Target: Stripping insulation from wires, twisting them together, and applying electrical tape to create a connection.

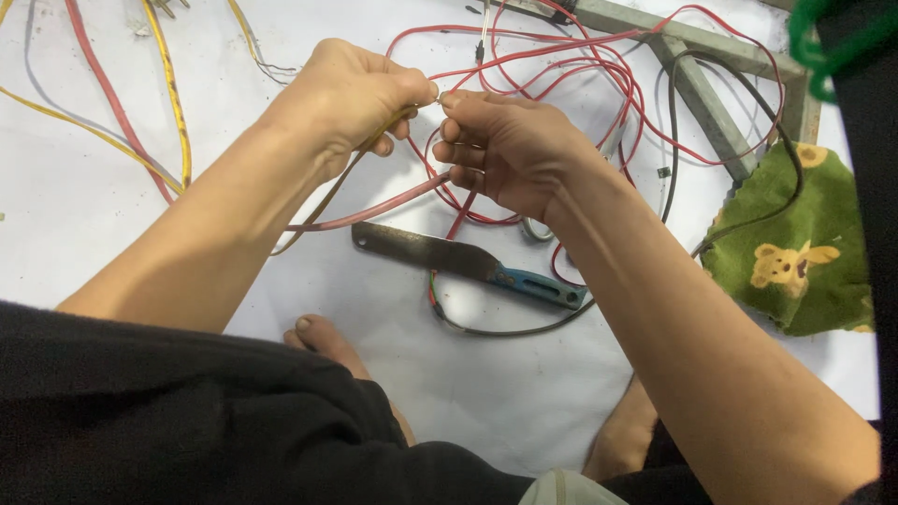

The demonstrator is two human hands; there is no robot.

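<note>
My left hand (348, 97) pinches the end of a yellow wire (369, 148) between thumb and fingers. My right hand (510, 150) meets it fingertip to fingertip and grips a pink-red wire (374, 211) that runs down-left under both wrists. The bare wire ends touch where the fingertips join. Below the hands a knife (468, 263) with a grey blade and blue handle lies flat on the white sheet (75, 215).
A tangle of thin red wires (599, 84) lies beyond the hands, with a black cable (672, 150) crossing a grey metal frame (702, 93). A green cloth with bear prints (795, 262) sits right. Yellow and red wires (140, 122) trail left. My bare feet (327, 341) rest near.
</note>
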